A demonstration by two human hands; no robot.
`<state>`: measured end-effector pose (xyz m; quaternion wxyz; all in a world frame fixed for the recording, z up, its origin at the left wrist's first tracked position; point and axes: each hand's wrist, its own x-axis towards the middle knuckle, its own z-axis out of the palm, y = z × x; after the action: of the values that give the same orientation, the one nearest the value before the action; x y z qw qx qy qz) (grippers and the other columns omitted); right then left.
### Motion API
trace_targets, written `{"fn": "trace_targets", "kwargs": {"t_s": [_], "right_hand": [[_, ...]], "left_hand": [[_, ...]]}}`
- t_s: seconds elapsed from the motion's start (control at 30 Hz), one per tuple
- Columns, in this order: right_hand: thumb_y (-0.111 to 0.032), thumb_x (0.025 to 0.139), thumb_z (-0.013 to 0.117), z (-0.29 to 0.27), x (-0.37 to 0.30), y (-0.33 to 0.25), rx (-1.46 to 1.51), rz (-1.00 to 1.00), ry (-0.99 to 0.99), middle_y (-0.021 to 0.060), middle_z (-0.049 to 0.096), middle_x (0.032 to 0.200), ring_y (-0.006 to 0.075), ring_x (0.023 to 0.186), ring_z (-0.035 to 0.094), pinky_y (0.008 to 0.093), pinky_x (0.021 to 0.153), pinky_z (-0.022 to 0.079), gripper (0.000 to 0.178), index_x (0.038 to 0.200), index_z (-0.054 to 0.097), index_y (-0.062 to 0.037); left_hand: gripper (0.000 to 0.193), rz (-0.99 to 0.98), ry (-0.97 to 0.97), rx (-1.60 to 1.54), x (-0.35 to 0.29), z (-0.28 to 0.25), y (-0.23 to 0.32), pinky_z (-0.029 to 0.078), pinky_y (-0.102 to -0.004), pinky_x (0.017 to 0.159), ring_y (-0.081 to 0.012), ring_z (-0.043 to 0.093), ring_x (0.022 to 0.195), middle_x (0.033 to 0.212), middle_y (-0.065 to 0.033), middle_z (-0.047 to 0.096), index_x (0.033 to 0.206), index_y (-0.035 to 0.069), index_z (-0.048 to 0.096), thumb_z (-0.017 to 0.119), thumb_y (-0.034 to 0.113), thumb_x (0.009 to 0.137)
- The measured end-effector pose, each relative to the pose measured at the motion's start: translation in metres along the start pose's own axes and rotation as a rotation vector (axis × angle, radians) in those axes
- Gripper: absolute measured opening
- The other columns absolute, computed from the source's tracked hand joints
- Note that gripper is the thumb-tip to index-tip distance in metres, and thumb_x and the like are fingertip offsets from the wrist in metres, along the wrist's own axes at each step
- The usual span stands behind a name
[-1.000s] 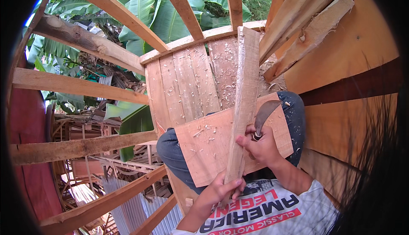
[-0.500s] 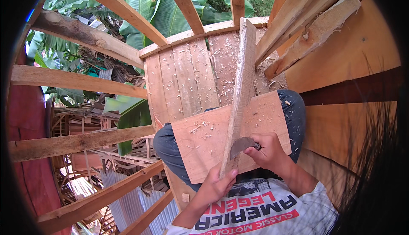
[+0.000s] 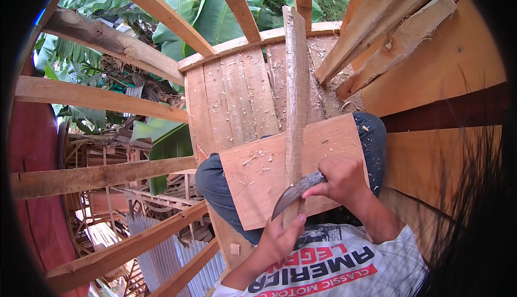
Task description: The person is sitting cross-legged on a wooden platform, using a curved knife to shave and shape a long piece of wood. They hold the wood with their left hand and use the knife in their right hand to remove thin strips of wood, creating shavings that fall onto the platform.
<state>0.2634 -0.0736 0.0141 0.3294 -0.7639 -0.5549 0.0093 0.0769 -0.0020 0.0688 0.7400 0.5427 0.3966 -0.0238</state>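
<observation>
My left hand (image 3: pixel 281 239) grips the near end of a long, narrow wooden plank (image 3: pixel 297 98), which points away from me and rises toward the railing. In my right hand (image 3: pixel 343 179) is a curved knife (image 3: pixel 293 190), its handle mostly hidden in my fist. The dark blade lies across the plank just above my left hand, its tip pointing left and toward me. Under both, a flat wooden board (image 3: pixel 253 181) rests across my lap, with a few curled shavings on it.
Shavings lie over the plank floor (image 3: pixel 232 98) ahead. Rough timber pieces (image 3: pixel 398 41) lean at the far right against wooden wall boards (image 3: pixel 439 162). Wooden railing bars (image 3: pixel 102 179) stand on the left and far sides, with banana leaves (image 3: pixel 215 17) beyond and corrugated sheets (image 3: pixel 177 264) below.
The plank's far end has swung left. My right hand has turned the knife, so the blade now reaches farther left across the plank, nearer my left hand.
</observation>
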Motion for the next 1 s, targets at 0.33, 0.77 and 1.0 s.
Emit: {"fn": "trace_targets", "kwargs": {"t_s": [0.33, 0.77, 1.0], "right_hand": [[-0.059, 0.089, 0.049, -0.058, 0.031, 0.089, -0.055, 0.69, 0.352, 0.019, 0.046, 0.052, 0.037, 0.048, 0.047, 0.0395, 0.046, 0.038, 0.065, 0.062, 0.05, 0.0008], [-0.057, 0.075, 0.066, -0.018, -0.006, -0.022, 0.097, 0.097, -0.17, 0.0103, 0.051, 0.052, 0.0292, 0.049, 0.057, 0.0376, 0.046, 0.044, 0.056, 0.057, 0.052, -0.0061], [-0.065, 0.067, 0.064, -0.017, -0.002, 0.003, -0.08, 0.055, -0.039, 0.0081, 0.049, 0.051, 0.026, 0.047, 0.056, 0.0355, 0.044, 0.043, 0.059, 0.055, 0.05, -0.0084]], "left_hand": [[0.018, 0.084, -0.208, 0.051, -0.027, -0.005, -0.014, 0.035, -0.0215, 0.046, -0.0059, 0.044, 0.055, 0.069, 0.0, 0.048, 0.103, 0.002, 0.051, 0.052, 0.019, 0.096], [0.03, 0.131, 0.007, 0.235, -0.002, -0.017, -0.002, 0.046, -0.0314, 0.066, -0.0175, 0.055, 0.07, 0.078, -0.0106, 0.059, 0.119, -0.006, 0.049, 0.051, 0.009, 0.093], [0.031, 0.174, 0.061, 0.315, -0.001, -0.005, -0.005, 0.048, -0.0398, 0.071, -0.0406, 0.063, 0.081, 0.085, -0.0253, 0.062, 0.118, -0.006, 0.048, 0.05, 0.011, 0.092]]}}
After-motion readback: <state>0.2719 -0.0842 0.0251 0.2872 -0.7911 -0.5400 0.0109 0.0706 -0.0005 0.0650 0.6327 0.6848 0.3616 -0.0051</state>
